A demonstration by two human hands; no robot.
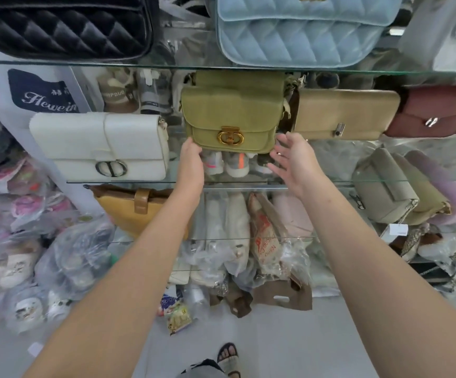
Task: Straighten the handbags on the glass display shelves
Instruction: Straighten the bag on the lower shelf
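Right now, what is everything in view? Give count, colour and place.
glass shelves: at least three, clear, stacked
black quilted handbag: 1, black, top left
blue quilted handbag: 1, light blue, top right
white handbag: 1, white, middle shelf left
olive handbag: 1, olive, gold clasp, middle shelf centre
beige handbag: 1, beige, right of olive handbag
brown handbag: 1, reddish brown, middle shelf far right
mustard handbag: 1, mustard, lower shelf left
handbag row: 3, grey, khaki, lilac, lower shelf right
plastic-wrapped goods: many, mixed, floor, left and centre
left grip: 1, bare, grips olive handbag's lower left corner
right grip: 1, bare, open beside its lower right corner
sandalled foot: 1, grey sandal, bottom edge
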